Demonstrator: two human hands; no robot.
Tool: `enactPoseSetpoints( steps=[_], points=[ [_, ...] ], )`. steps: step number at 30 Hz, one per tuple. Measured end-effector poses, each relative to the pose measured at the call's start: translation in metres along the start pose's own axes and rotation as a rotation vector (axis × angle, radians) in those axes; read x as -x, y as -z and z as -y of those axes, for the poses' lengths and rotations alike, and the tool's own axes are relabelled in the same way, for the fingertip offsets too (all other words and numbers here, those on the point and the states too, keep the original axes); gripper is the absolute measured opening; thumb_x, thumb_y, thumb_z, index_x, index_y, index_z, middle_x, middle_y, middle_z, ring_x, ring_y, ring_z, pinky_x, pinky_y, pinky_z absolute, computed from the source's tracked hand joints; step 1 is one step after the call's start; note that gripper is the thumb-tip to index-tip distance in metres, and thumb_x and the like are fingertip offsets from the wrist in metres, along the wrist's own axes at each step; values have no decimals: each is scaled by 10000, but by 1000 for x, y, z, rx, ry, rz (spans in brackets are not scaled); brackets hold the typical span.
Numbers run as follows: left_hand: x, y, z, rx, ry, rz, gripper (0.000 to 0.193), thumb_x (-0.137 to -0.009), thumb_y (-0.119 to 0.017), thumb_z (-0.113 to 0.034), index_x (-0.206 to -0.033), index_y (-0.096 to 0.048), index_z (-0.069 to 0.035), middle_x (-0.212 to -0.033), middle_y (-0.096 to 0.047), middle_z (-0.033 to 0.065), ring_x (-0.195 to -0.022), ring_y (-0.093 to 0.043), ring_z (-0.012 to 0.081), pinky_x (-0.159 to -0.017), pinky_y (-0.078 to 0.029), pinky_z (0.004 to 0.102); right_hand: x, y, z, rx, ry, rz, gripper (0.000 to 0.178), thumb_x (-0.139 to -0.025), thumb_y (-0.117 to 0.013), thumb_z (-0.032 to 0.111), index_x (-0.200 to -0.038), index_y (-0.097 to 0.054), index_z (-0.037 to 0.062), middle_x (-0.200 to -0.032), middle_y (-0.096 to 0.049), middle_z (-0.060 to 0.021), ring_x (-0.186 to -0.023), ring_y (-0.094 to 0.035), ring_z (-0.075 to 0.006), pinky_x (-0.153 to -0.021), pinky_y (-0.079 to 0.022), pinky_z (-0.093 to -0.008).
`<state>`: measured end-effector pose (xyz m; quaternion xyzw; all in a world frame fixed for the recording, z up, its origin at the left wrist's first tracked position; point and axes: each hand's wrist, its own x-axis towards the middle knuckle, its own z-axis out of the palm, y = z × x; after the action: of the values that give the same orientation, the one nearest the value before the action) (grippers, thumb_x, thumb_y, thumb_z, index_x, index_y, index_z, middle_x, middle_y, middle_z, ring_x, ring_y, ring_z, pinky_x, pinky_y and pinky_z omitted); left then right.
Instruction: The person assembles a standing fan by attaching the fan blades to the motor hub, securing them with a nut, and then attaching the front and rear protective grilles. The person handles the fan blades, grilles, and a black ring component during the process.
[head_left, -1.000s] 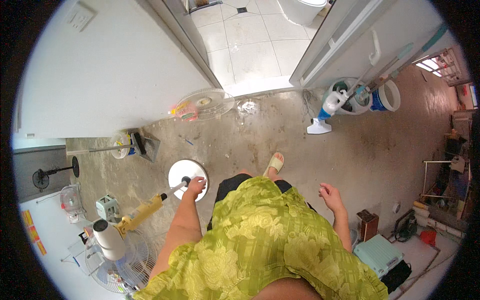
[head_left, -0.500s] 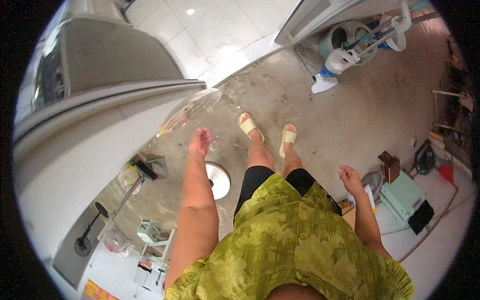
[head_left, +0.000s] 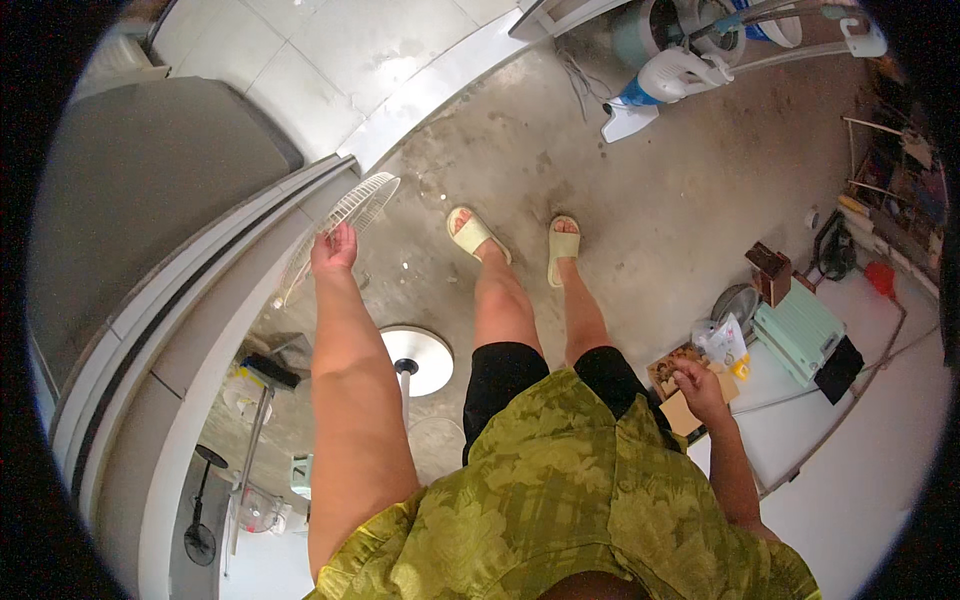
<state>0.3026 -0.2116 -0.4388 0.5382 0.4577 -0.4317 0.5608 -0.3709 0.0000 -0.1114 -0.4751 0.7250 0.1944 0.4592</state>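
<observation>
My left hand is stretched out at the left, its bent fingers closed at a white wire fan guard. Part of the guard lies hidden behind the hand. Below it, a round white fan base stands on the floor, with a pole running back beside my forearm. My right hand is at my right side, fingers loosely curled, with nothing visible in it. It hangs in view over an open box of small brown pieces, close to a white plastic bag.
A white and blue upright vacuum lies across the upper right, near buckets. A mint-green case and a brown box stand at the right. A long-handled broom is at the left. A raised doorway sill crosses the top.
My left hand has moved left and forward onto the fan guard. My right hand stays at my side. The whole view has shifted and turned slightly.
</observation>
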Motion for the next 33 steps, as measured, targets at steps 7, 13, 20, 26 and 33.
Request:
enactPoseSetpoints(
  steps=[7, 13, 20, 26, 33],
  points=[
    [72, 90, 42, 12, -177, 48, 222, -968, -439, -188, -1061, -560, -27, -1026, -622, 87, -960, -606, 231, -826, -534, 358, -24, 21, 66, -146, 93, 74, 286, -905, -574, 150, -1131, -567, -26, -780, -594, -47, -724, -534, -109, -662, -452, -269],
    [220, 149, 119, 170, -161, 287, 305, -975, -408, -88, -1268, -399, -4, -1227, -523, 183, -1158, -531, 284, -955, -486, 418, -72, 61, 94, -373, 219, 119, 407, -930, -508, 315, -1169, -541, -14, -854, -607, -75, -757, -563, -155, -710, -469, -307],
    [384, 240, 206, 120, -259, 530, 286, -955, -449, -73, -1239, -428, -37, -1188, -551, 145, -1084, -565, 246, -968, -450, 413, -128, 92, 184, -1078, -127, 521, 645, -952, -351, 527, -1278, -430, -24, -1177, -558, -209, -1050, -583, -292, -895, -479, -432],
    [457, 336, 281, 132, -332, 721, 270, -937, -491, -81, -1206, -463, -86, -1038, -611, 61, -941, -615, 168, -870, -515, 334, -159, 100, 210, -1215, -77, 571, 526, -995, -317, 386, -1230, -452, -64, -1166, -559, -233, -1022, -590, -328, -873, -512, -478],
    [497, 388, 324, 314, -493, 730, 414, -932, -510, -96, -1319, -368, -61, -958, -622, 66, -893, -622, 181, -821, -527, 353, -96, 94, 275, -1063, 384, 702, 414, -1000, -362, 287, -1221, -482, -42, -1175, -575, -169, -1027, -591, -282, -880, -515, -425]
  ],
)
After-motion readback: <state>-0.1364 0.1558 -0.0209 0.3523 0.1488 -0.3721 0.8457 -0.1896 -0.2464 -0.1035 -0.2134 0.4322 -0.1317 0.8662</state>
